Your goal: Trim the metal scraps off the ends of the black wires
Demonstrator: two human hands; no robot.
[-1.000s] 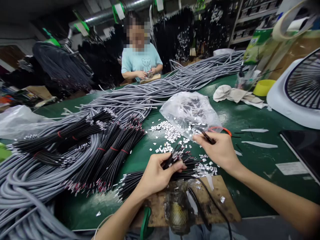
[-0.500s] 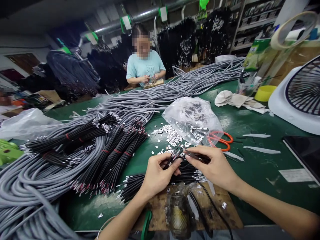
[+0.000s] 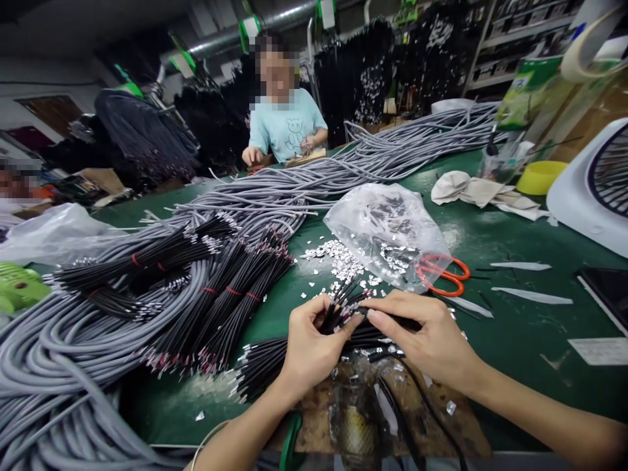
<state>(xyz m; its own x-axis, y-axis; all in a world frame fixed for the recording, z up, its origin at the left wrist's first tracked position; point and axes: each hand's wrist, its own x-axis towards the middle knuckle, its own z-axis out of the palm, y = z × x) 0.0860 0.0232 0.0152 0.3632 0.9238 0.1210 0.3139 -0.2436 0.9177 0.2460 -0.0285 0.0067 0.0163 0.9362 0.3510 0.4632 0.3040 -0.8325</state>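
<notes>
Nearest, a scuffed brown wooden board [image 3: 314,428] bears a lumpy, film-wrapped holder with a brassy cross-hatched side [image 3: 356,418]. Just above it, the person's left hand [image 3: 311,340] is closed round a small cluster of thin black wires with silvery and reddish ends [image 3: 338,314], pinched between thumb and fingers. The right hand [image 3: 432,333] is narrowed, its fingertips brought right up to those wire ends; it grips a slim dark tool [image 3: 409,322], mostly covered by the fingers, so its kind cannot be told. One second ago the right hand was apart from the left, out by the bag; now the two nearly meet.

Below the hands, more loose black wires [image 3: 262,366] lie on the green tabletop [image 3: 510,366]. To the left are black wire bundles tied with red bands [image 3: 223,307]. Beyond lie scattered silvery foil bits [image 3: 338,255], a clear plastic bag [image 3: 392,229] and orange-handled scissors [image 3: 461,288], whose handles the right hand largely hid one second ago.

A white label [image 3: 598,351] and a green-and-yellow packet [image 3: 532,91] carry no legible writing.

Past long grey cables [image 3: 275,186], a co-worker's light-blue shirt [image 3: 287,127] shows a bear drawing; one of their hands has moved aside since half a second ago.
</notes>
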